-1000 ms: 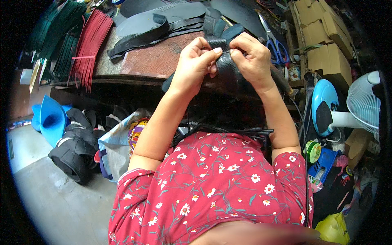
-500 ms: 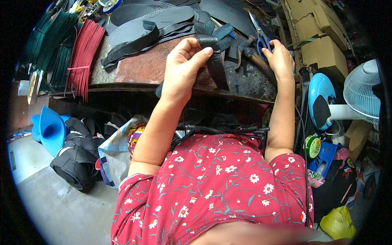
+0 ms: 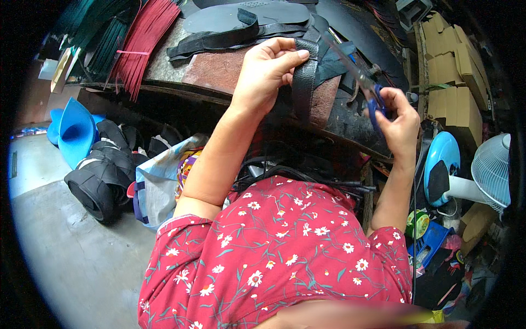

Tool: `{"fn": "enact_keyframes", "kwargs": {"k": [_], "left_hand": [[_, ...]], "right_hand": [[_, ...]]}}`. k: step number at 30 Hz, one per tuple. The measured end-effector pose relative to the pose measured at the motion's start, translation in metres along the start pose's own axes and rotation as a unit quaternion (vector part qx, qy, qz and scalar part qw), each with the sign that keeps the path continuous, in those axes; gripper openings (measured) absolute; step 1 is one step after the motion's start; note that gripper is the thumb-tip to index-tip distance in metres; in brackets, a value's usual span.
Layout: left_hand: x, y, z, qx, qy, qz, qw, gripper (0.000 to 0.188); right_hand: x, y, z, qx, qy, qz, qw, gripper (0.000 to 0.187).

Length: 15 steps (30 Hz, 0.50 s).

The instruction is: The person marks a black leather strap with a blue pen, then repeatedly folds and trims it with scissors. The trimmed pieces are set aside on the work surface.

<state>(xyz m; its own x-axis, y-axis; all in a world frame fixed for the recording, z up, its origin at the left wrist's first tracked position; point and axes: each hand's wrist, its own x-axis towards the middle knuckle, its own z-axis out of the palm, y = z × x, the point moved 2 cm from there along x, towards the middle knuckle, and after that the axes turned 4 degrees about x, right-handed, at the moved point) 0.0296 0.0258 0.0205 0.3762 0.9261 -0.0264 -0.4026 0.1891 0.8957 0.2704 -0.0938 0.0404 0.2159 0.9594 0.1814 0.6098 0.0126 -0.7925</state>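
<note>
Between the thumb and fingers of my left hand (image 3: 268,68) hangs a black strap (image 3: 304,82), textured like leather, its lower end dangling past the bench's front edge. My right hand (image 3: 399,118) grips a pair of scissors (image 3: 359,77) by the dark blue handles. Their blades point up and leftward, just right of the strap and apart from it. Behind my left hand, a grey sole-shaped sheet (image 3: 246,21) lies on the bench, with a folded black strap (image 3: 211,44) in front of it. Dark offcuts (image 3: 334,61) lie close behind the scissor blades.
A reddish slab (image 3: 216,71) lies on the bench top. Bundles of red strips (image 3: 145,44) and dark green strips (image 3: 104,49) hang at the left. Cardboard boxes (image 3: 452,82) and a blue-and-white fan (image 3: 444,170) stand at the right. Black rolls (image 3: 98,186) sit on the floor.
My right hand has lifted the scissors off the bench and brought them nearer to me, blades toward the strap. My left hand still holds the strap. The view has shifted.
</note>
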Motion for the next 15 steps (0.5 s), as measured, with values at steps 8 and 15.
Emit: {"fn": "enact_keyframes", "kwargs": {"k": [8,15], "left_hand": [[-0.001,0.003,-0.002,0.037,-0.001,0.015,0.999,0.027],[0.000,-0.005,-0.005,-0.021,-0.021,-0.012,0.999,0.024]], "right_hand": [[-0.012,-0.040,-0.002,-0.300,0.022,-0.182,0.936,0.047],[-0.021,-0.026,-0.002,-0.228,-0.019,-0.106,0.968,0.038]]}}
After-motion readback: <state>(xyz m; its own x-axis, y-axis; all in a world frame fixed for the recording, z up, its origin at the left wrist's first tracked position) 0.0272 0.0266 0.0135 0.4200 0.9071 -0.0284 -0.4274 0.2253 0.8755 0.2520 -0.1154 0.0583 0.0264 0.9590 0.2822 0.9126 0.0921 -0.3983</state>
